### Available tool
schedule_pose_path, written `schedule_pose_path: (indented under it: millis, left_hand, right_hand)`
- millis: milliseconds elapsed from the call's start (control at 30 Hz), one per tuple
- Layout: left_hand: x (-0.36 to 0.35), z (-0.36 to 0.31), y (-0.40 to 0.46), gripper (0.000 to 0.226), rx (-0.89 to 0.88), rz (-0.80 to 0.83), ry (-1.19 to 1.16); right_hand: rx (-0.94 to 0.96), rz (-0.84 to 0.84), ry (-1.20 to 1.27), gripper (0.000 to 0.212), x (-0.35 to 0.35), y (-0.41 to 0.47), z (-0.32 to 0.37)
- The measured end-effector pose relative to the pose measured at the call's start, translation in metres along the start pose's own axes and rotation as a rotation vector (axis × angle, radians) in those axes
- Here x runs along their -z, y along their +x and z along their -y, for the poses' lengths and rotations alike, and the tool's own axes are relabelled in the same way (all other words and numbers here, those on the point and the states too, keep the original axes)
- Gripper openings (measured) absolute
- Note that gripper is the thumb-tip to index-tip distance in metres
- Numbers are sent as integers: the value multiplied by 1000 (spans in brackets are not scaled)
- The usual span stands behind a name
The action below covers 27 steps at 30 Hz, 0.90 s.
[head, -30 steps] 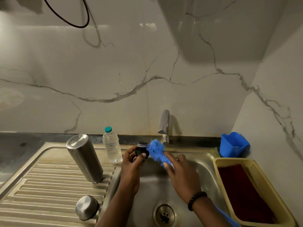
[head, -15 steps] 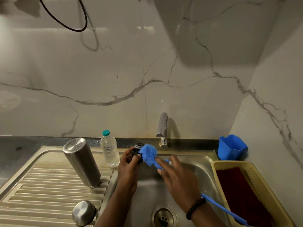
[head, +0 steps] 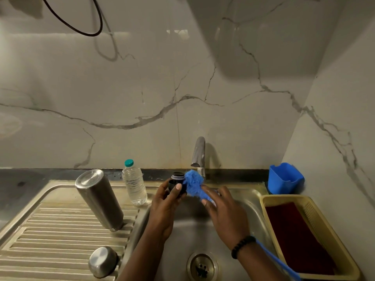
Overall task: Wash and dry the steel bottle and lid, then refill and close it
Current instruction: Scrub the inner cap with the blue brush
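The steel bottle stands upside down on the draining board at left, rigid and likely slippery when wet. Over the sink, the left hand pinches the small dark lid by its sides; the right hand grips the brush against it.

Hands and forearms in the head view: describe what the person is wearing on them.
Both forearms are bare, with no sleeves in view and no gloves. The right hand has a bracelet of dark round beads around its wrist. The left hand shows no ring, watch or band. The nails on the fingers look short and unpainted.
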<state>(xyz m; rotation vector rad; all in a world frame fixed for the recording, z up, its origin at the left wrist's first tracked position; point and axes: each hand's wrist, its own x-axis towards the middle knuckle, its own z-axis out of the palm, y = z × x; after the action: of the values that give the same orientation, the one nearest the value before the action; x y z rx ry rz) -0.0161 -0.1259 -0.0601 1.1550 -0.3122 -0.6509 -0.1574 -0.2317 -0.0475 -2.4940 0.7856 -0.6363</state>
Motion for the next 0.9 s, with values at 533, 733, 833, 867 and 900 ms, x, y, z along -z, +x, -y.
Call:
schedule_pose_path:
  millis: [533, 733, 833, 867, 900]
  left_hand:
    - [5, 9, -10, 34, 23, 39, 304]
    - [4, 5, -3, 44, 55, 54, 441]
    - [1, 3, -4, 63, 69, 97, 505]
    - [-1, 2, -5, 56, 40, 57, 547]
    - [-3, 2, -5, 51, 9, 15, 600]
  right_hand:
    - [26, 82, 88, 41, 8, 7, -6]
    - [81, 135, 118, 41, 21, 15, -14]
    - [126, 142, 42, 43, 23, 16, -14]
    - [143, 135, 6, 43, 24, 16, -13]
    - [160, 125, -30, 44, 24, 16, -11]
